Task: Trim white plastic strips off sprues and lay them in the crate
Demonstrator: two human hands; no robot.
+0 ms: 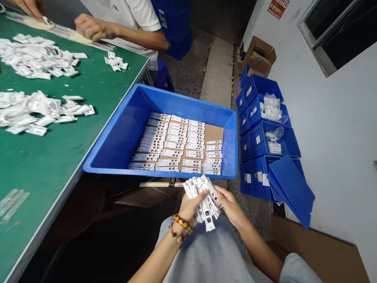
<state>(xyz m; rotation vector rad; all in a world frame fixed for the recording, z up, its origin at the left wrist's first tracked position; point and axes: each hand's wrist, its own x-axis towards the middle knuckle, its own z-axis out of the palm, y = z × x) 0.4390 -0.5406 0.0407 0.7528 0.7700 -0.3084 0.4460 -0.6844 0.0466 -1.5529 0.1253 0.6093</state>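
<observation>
The person's left hand [188, 206] and right hand [231, 206] hold together a bunch of white plastic parts [203, 200]. This bunch is above the person's lap, just in front of the near wall of a blue tray [126, 137]. Both hands are half closed. The left hand cups the bunch from its left side, and the right hand holds it from the right side with the fingers bent around it. Beaded bracelets [182, 223] are on the left wrist.

Inside the tray, many white strips [176, 147] lie in neat rows on brown cardboard [213, 133]. The left side of the tray is against the edge of a green table [44, 188]. On this table, near the far edge, there are loose piles of white pieces [38, 59]. At the far left corner of the table are the hands of a co-worker [92, 27], who wears a white shirt. On the floor to the right, blue crates [259, 129] stand along the wall, and some of them have plastic bags of white parts.
</observation>
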